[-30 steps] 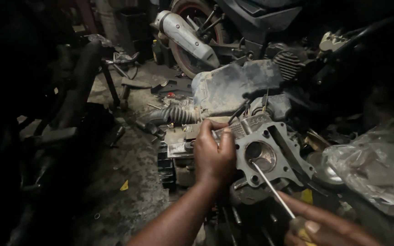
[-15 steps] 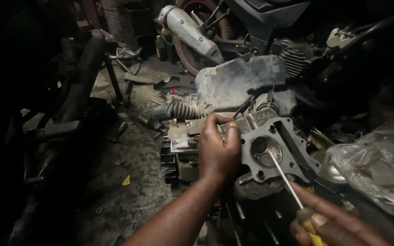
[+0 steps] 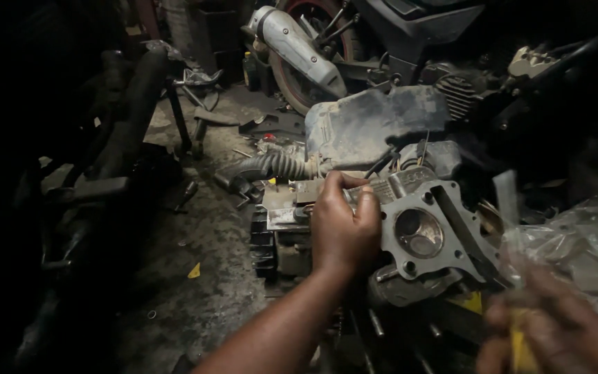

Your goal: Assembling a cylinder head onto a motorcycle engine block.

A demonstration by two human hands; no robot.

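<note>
My left hand point(image 3: 344, 225) grips the left edge of a grey metal cylinder head point(image 3: 427, 235), fingers curled over its top. The head shows a round combustion chamber and bolt holes, and it sits on a dark finned engine block point(image 3: 271, 242). My right hand point(image 3: 555, 325) is blurred at the lower right, closed around a yellow-handled screwdriver point(image 3: 517, 339) whose shaft is smeared by motion, away from the head.
A grey plastic cover point(image 3: 375, 125) and a ribbed rubber intake hose point(image 3: 271, 167) lie behind the head. A motorcycle rear wheel and silver exhaust point(image 3: 295, 45) stand at the back. Crumpled clear plastic point(image 3: 583, 249) is at the right. Dirty concrete floor point(image 3: 188, 277) lies at the left.
My right hand has pulled the screwdriver down and right, off the cylinder head's chamber. My left hand stays on the head's edge.
</note>
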